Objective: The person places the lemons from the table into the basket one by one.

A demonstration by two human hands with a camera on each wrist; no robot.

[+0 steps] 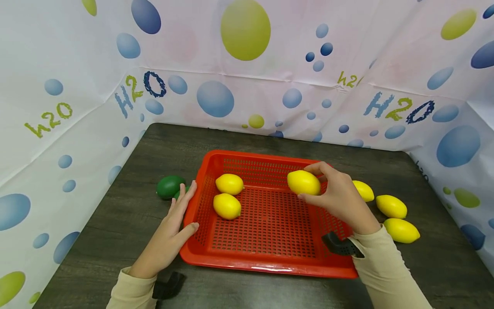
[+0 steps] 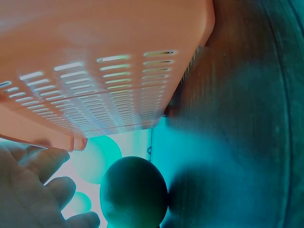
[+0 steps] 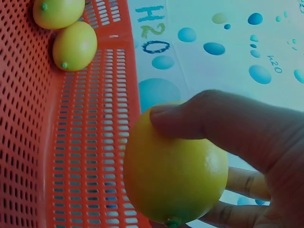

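My right hand point(image 1: 339, 195) grips a yellow lemon point(image 1: 303, 183) over the right part of a red perforated basket point(image 1: 266, 268). In the right wrist view the thumb presses one side of that lemon point(image 3: 175, 166), with fingers behind it. Two more lemons, one point(image 1: 229, 184) behind the other point(image 1: 227, 206), lie in the basket's left part. My left hand point(image 1: 170, 234) rests at the basket's left rim, fingers extended and thumb over the edge. Just beyond its fingers sits a dark green fruit point(image 1: 170, 186), with another green one mostly hidden by the hand.
Right of the basket, three lemons lie on the dark wooden table point(image 1: 444, 266): one point(image 1: 363, 191) partly behind my right hand, another point(image 1: 391, 206), and a third point(image 1: 401, 230) beside my wrist. A patterned white sheet point(image 1: 254, 98) rises behind the table and along its sides.
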